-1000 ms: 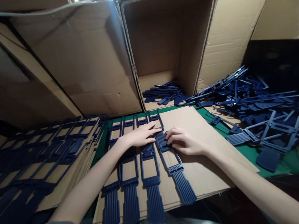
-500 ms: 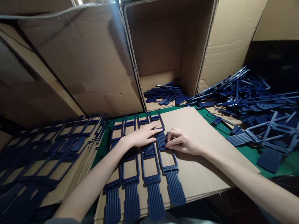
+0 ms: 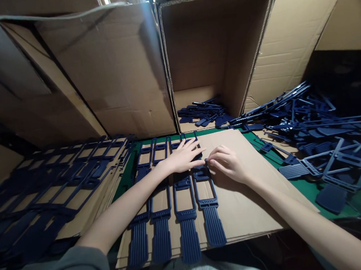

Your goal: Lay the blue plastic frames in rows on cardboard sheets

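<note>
Several dark blue plastic frames with ribbed flat ends lie side by side on a cardboard sheet [image 3: 248, 204]. My left hand [image 3: 182, 157] rests palm down, fingers spread, across the upper part of the right-hand frames and hides some of them. At the right edge of the rightmost blue plastic frame [image 3: 206, 194], my right hand [image 3: 228, 164] has thumb and forefinger pinched on its side bar, close to my left fingertips. The ribbed end of that frame points toward me.
On the left, more blue frames lie on a cardboard stack [image 3: 95, 213]. A tangled pile of blue parts [image 3: 317, 130] covers the right side of the green tabletop [image 3: 344, 206]. Behind stands an open cardboard box [image 3: 171, 62] with loose blue pieces [image 3: 203, 111] inside.
My right hand has moved up the rightmost frame from its middle crosspiece to its side bar. My left hand has shifted right, its fingers spread wider. The view has swung slightly left.
</note>
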Available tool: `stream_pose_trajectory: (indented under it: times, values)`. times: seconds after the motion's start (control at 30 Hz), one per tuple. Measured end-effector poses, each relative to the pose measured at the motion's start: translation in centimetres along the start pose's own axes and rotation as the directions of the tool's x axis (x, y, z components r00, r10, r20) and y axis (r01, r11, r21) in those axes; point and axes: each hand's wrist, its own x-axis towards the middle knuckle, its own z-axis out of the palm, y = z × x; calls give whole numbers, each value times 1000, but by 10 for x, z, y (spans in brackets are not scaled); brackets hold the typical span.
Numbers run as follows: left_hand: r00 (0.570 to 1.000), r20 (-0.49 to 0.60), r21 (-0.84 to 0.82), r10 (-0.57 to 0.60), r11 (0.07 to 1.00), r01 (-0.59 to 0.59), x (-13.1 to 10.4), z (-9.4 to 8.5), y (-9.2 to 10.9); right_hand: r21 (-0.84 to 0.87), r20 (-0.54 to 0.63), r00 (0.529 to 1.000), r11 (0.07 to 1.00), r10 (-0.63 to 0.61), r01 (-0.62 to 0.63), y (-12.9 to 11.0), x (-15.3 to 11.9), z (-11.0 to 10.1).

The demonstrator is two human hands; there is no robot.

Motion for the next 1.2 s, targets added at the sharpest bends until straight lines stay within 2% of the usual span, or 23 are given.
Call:
stream_pose_trajectory:
  times: [0.13, 0.37, 0.53, 0.6, 0.67, 0.73, 0.8, 0.9, 0.97, 1.07, 1.2]
  values:
    - [992, -106, 2, -62, 998, 62, 15, 14, -3, -10, 28, 1000, 1000, 8, -8, 4, -1, 2]
    - [982, -125, 47, -144, 987, 151, 27, 43, -15, -1, 22, 1000, 1000, -12, 12, 6, -1, 1]
    - [979, -147, 47, -138, 988, 146, 28, 47, -16, -36, 31, 999, 999, 26, -25, 8, -2, 2]
    - [978, -152, 43, -141, 988, 149, 27, 46, -15, -86, -18, 996, 993, 84, -85, 12, -2, 2]
    - [979, -145, 41, -142, 988, 150, 27, 45, -14, -146, -132, 977, 972, 168, -187, 20, -3, -1]
    - [980, -138, 46, -143, 987, 151, 27, 45, -14, -216, -274, 924, 919, 268, -331, 32, -6, -7]
    - [980, -137, 53, -142, 987, 151, 26, 45, -14, -296, -365, 848, 816, 384, -497, 46, -10, -13]
    - [980, -140, 59, -138, 987, 148, 26, 46, -15, -421, -366, 727, 593, 581, -686, 61, -16, -20]
    - [980, -143, 62, -138, 987, 148, 26, 46, -15, -477, -344, 644, 463, 684, -747, 65, -18, -22]
    - [979, -146, 65, -142, 986, 152, 26, 47, -15, -490, -338, 544, 350, 768, -799, 64, -17, -22]
    - [977, -156, 71, -145, 985, 157, 26, 48, -15, -536, -301, 482, 272, 823, -799, 62, -14, -25]
